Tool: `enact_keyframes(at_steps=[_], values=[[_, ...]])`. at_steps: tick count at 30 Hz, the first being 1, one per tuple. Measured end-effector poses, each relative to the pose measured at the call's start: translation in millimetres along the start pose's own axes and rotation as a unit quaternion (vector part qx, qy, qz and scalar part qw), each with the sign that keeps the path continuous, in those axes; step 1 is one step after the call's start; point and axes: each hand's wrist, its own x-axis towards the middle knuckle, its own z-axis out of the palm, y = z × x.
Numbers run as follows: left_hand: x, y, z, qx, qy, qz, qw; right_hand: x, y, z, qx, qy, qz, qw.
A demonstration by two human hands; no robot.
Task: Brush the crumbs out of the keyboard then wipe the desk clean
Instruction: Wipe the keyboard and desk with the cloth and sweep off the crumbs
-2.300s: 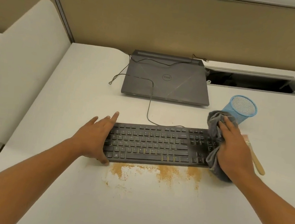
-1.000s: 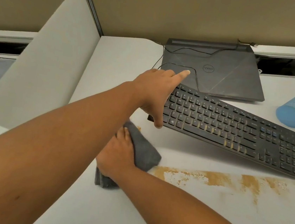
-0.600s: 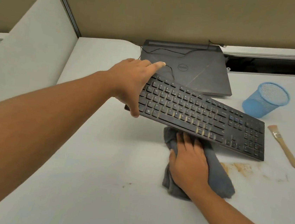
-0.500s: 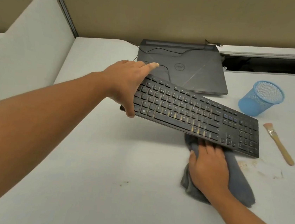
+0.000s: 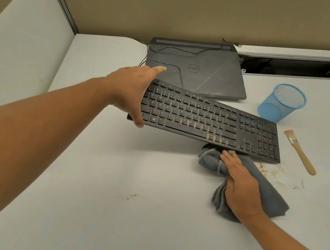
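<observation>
My left hand (image 5: 132, 92) grips the left end of the black keyboard (image 5: 211, 122) and holds that end up off the white desk (image 5: 109, 211); tan crumbs sit between some lower keys. My right hand (image 5: 239, 186) presses flat on a grey cloth (image 5: 269, 192) on the desk, its fingertips reaching under the keyboard's front edge. A thin smear of tan crumbs (image 5: 281, 177) lies right of the cloth, and a small speck patch of crumbs (image 5: 128, 196) lies nearer me. A wooden-handled brush (image 5: 300, 152) rests on the desk to the right.
A closed dark laptop (image 5: 197, 69) with a thin black cable over it lies behind the keyboard. A blue mesh cup (image 5: 282, 103) stands at the right. An open cable slot (image 5: 296, 66) runs along the back edge; a white partition (image 5: 24, 32) bounds the left.
My left hand lifted the keyboard's left end. My right hand swept the cloth from the desk's left side rightward under the keyboard, and most of the crumb band is gone.
</observation>
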Motion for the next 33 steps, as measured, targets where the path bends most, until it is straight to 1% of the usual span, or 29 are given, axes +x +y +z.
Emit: enact_keyframes(at_steps=[2, 4, 6, 8, 9, 11, 12, 14, 15, 16, 17, 19, 20, 22, 24, 28, 33], values=[[1, 0, 0, -0.006, 0.005, 0.002, 1.0, -4, -19, -2, 0.013, 0.01, -0.057, 0.998], [1, 0, 0, -0.004, 0.013, 0.005, 1.0, -8, -49, 8, 0.018, 0.007, -0.136, 0.99], [2, 0, 1, -0.005, 0.017, 0.006, 1.0, -10, -89, 25, 0.039, -0.024, -0.229, 0.972], [3, -1, 3, -0.008, 0.017, 0.008, 1.0, -15, -137, 42, 0.065, -0.067, -0.329, 0.94], [4, -2, 5, -0.008, 0.017, 0.009, 1.0, -17, -160, 49, 0.065, -0.1, -0.382, 0.916], [3, -3, 8, -0.013, 0.017, 0.008, 1.0, -24, -206, 62, 0.009, -0.195, -0.47, 0.861], [3, -4, 9, -0.017, 0.016, 0.007, 1.0, -29, -221, 74, -0.015, -0.237, -0.489, 0.839], [2, -5, 13, -0.022, 0.019, 0.007, 1.0, -37, -236, 102, -0.028, -0.322, -0.488, 0.811], [1, -5, 15, -0.024, 0.02, 0.009, 0.999, -38, -235, 115, -0.059, -0.328, -0.493, 0.804], [2, -6, 17, -0.026, 0.021, 0.01, 0.999, -36, -230, 125, -0.095, -0.332, -0.481, 0.806], [1, -7, 19, -0.029, 0.02, 0.011, 0.999, -33, -222, 128, -0.125, -0.323, -0.438, 0.83], [0, -9, 24, -0.035, 0.019, 0.015, 0.999, -27, -206, 127, -0.102, -0.294, -0.353, 0.882], [-1, -10, 26, -0.039, 0.019, 0.016, 0.999, -25, -197, 122, -0.079, -0.276, -0.326, 0.901], [-1, -11, 30, -0.044, 0.017, 0.015, 0.999, -18, -179, 112, -0.066, -0.248, -0.266, 0.929], [-2, -12, 34, -0.048, 0.014, 0.011, 0.999, -12, -152, 95, -0.095, -0.224, -0.199, 0.949], [-3, -17, 40, -0.071, 0.006, -0.001, 0.997, -1, -99, 56, -0.114, -0.199, -0.085, 0.97], [-3, -25, 42, -0.092, 0.001, -0.011, 0.996, -3, -42, 20, -0.133, -0.145, -0.002, 0.98]])
